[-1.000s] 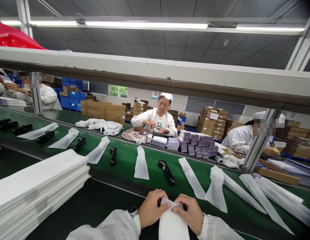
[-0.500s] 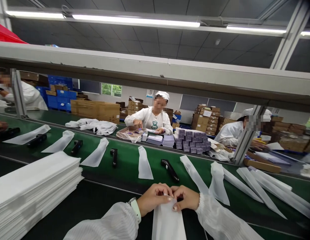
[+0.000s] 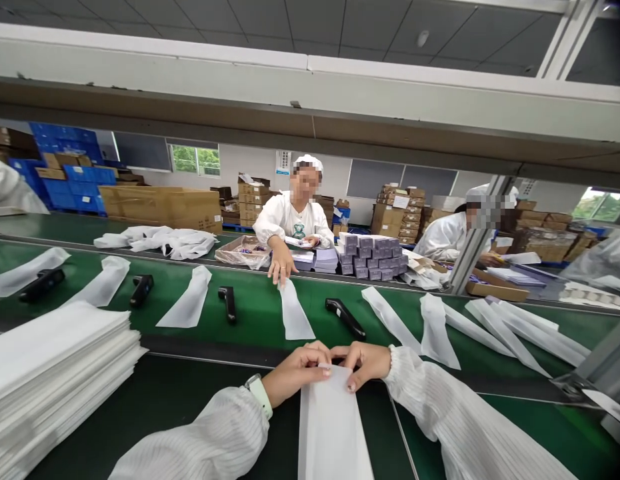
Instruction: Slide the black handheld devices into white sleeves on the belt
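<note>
A long white translucent sleeve (image 3: pixel 331 427) lies in front of me, its narrow far end between my hands. My left hand (image 3: pixel 300 370), with a pale green watch on the wrist, pinches the top left corner. My right hand (image 3: pixel 364 363) grips the top right corner, thumb on the upper face. Just beyond, a black handheld device (image 3: pixel 345 318) and another white sleeve (image 3: pixel 296 313) rest on the green belt (image 3: pixel 255 313). A tall stack of white sleeves (image 3: pixel 65 360) stands at my left.
Across the belt, a co-worker's hand (image 3: pixel 281 261) touches the far end of a sleeve. Purple-grey small boxes (image 3: pixel 373 257) are stacked there, beside an open tray (image 3: pixel 243 253). More sleeves (image 3: pixel 510 333) lie at the right. A metal post (image 3: pixel 473 247) and an overhead shelf (image 3: pixel 310 100) frame the view.
The co-worker opposite has reached forward onto a sleeve on the belt. My hands keep hold of the sleeve's end, more of which shows now. My view has tilted down and shifted right.
</note>
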Demonstrator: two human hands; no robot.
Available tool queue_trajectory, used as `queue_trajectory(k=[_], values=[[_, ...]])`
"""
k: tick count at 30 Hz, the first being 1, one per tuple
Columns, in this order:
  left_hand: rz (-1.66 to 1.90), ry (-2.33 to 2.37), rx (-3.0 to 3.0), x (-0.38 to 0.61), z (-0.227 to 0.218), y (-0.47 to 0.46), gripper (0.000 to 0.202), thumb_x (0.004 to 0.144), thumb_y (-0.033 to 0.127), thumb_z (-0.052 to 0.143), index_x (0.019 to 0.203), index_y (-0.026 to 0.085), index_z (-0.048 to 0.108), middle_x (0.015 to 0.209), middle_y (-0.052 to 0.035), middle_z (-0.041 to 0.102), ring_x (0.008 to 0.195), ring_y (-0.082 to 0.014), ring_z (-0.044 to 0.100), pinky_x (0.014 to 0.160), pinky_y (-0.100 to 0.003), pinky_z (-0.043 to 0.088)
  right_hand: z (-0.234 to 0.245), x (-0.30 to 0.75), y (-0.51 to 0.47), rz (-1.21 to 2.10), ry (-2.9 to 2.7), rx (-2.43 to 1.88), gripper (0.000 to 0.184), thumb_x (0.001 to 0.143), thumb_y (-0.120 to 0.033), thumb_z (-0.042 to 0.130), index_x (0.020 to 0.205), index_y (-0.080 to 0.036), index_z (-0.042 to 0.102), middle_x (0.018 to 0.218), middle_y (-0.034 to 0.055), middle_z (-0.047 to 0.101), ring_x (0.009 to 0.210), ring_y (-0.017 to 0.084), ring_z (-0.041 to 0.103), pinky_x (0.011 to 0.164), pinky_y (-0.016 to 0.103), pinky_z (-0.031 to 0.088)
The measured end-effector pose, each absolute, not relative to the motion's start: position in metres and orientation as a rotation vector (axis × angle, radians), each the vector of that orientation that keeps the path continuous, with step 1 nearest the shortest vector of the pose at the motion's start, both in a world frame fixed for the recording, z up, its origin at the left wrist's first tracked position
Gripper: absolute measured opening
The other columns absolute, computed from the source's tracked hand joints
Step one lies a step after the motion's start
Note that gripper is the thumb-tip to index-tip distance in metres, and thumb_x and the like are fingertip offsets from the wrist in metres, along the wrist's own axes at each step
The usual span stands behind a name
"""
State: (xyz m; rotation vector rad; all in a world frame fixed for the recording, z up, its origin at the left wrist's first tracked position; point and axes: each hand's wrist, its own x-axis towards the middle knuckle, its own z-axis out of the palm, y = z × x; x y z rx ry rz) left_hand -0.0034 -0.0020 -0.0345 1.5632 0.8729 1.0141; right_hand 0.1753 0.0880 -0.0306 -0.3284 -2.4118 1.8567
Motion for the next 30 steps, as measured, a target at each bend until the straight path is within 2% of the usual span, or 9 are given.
queue_trajectory(k=[2,9,11,14,16,20,24,27,30], values=[[1.083,0.806,1.464,-0.003,-0.033,-0.003,0.022,0.066,0.03,0.058,0.055,0.014,0.05,0.08,-0.0014,0.048,0.073,-0.0131,0.043,0.067,-0.023,0.033,-0.03,0.178,0.089,1.891,-2.416,-0.349,0.019,0.056,-0.027,0.067,0.074,-0.02,0.067,0.105,0.0037,0.05,0.099,0.019,0.047,0.089,0.03,0.032],[0.992,0.806,1.416,0.006,-0.034,-0.004,0.019,0.068,0.03,0.056,0.059,0.014,0.049,0.057,0.0042,0.041,0.056,-0.0088,0.039,0.061,-0.022,0.031,-0.031,0.176,0.093,1.714,-2.416,-0.375,0.023,0.059,-0.038,0.063,0.066,-0.016,0.067,0.1,0.0063,0.053,0.093,0.02,0.05,0.084,0.032,0.036],[0.981,0.908,1.531,0.007,-0.036,-0.003,0.019,0.068,0.031,0.056,0.06,0.015,0.051,0.057,0.0047,0.041,0.058,-0.0092,0.039,0.069,-0.024,0.03,-0.036,0.176,0.107,1.335,-2.333,-0.61,0.029,0.065,-0.043,0.056,0.069,-0.016,0.066,0.101,0.0082,0.052,0.093,0.021,0.049,0.082,0.035,0.037],[1.001,1.003,1.599,0.007,-0.037,-0.002,0.016,0.069,0.028,0.054,0.061,0.015,0.051,0.059,0.0037,0.044,0.067,-0.0114,0.04,0.076,-0.026,0.027,-0.047,0.179,0.135,0.606,-2.117,-1.224,0.033,0.066,-0.038,0.056,0.094,-0.021,0.058,0.105,0.0106,0.048,0.101,0.027,0.042,0.085,0.044,0.03],[1.015,0.972,1.54,0.006,-0.035,-0.002,0.014,0.07,0.026,0.053,0.062,0.015,0.049,0.063,0.0025,0.046,0.069,-0.0116,0.039,0.072,-0.025,0.028,-0.054,0.18,0.151,0.481,-1.987,-1.468,0.046,0.062,-0.029,0.06,0.106,-0.022,0.05,0.102,0.012,0.05,0.103,0.031,0.039,0.084,0.051,0.024],[1.017,0.831,1.391,0.006,-0.031,-0.005,0.018,0.07,0.028,0.053,0.065,0.015,0.043,0.059,0.0046,0.038,0.054,-0.0069,0.033,0.053,-0.018,0.025,-0.051,0.179,0.154,0.754,-1.848,-1.424,0.051,0.067,-0.025,0.052,0.115,-0.019,0.037,0.082,0.0076,0.056,0.089,0.026,0.051,0.079,0.047,0.032],[0.994,0.838,1.457,0.007,-0.027,-0.007,0.021,0.074,0.034,0.05,0.069,0.016,0.042,0.062,0.0048,0.034,0.055,-0.0067,0.03,0.052,-0.017,0.024,-0.021,0.174,0.129,1.198,-1.512,-0.967,0.061,0.075,-0.03,0.042,0.125,-0.025,0.006,0.085,0.0024,0.057,0.076,0.016,0.058,0.069,0.036,0.043],[0.976,0.857,1.573,0.008,-0.024,-0.009,0.021,0.076,0.036,0.048,0.069,0.016,0.044,0.067,0.0036,0.035,0.062,-0.0086,0.032,0.059,-0.019,0.027,0.003,0.169,0.102,1.526,-1.253,-0.517,0.077,0.065,-0.024,0.059,0.12,-0.037,0.006,0.086,-0.0016,0.056,0.076,0.017,0.059,0.067,0.036,0.045],[1.003,0.868,1.643,0.01,-0.021,-0.012,0.02,0.077,0.035,0.046,0.072,0.016,0.044,0.069,0.003,0.035,0.066,-0.0096,0.032,0.063,-0.02,0.027,0.015,0.169,0.079,1.674,-1.233,-0.388,0.077,0.062,-0.02,0.062,0.117,-0.041,0.012,0.083,-0.0036,0.056,0.078,0.017,0.059,0.065,0.036,0.046]])
